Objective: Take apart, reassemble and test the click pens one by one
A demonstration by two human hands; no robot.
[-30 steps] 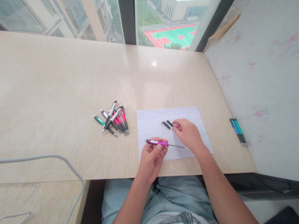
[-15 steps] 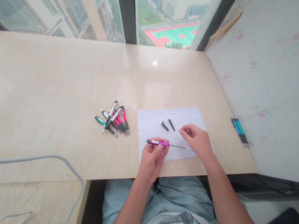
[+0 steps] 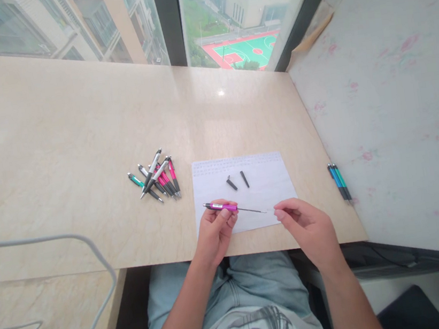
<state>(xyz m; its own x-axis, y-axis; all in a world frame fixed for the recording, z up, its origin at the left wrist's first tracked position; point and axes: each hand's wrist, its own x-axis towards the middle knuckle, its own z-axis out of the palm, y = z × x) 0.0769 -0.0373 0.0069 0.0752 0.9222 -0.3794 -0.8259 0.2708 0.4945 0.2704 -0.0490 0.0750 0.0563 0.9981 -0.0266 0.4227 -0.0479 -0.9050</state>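
My left hand (image 3: 217, 233) is closed around the magenta barrel of a pen (image 3: 225, 206), held level above the paper. A thin dark refill (image 3: 250, 210) sticks out of the barrel's open end toward the right. My right hand (image 3: 306, 226) is pinched just beyond the refill's tip, with a tiny, pale, spring-like piece (image 3: 271, 210) faintly visible at its fingertips. Two black pen parts lie on the sheet of paper (image 3: 210, 187) beyond my hands: a tapered grip (image 3: 244, 179) and another dark piece (image 3: 232, 184) with a small bit at its end.
On the desk (image 3: 80, 150), to the left of the paper, is a pile of pens (image 3: 156, 178) in white, pink and green. Two blue-green pens (image 3: 340, 182) lie by the right wall. A white cable (image 3: 88, 241) loops across the left foreground. Windows (image 3: 245, 21) stand behind the desk.
My right hand has moved right and slightly down, away from the black parts, and is now pinched past the refill's tip. My left hand still holds the pen. The view has shifted slightly.
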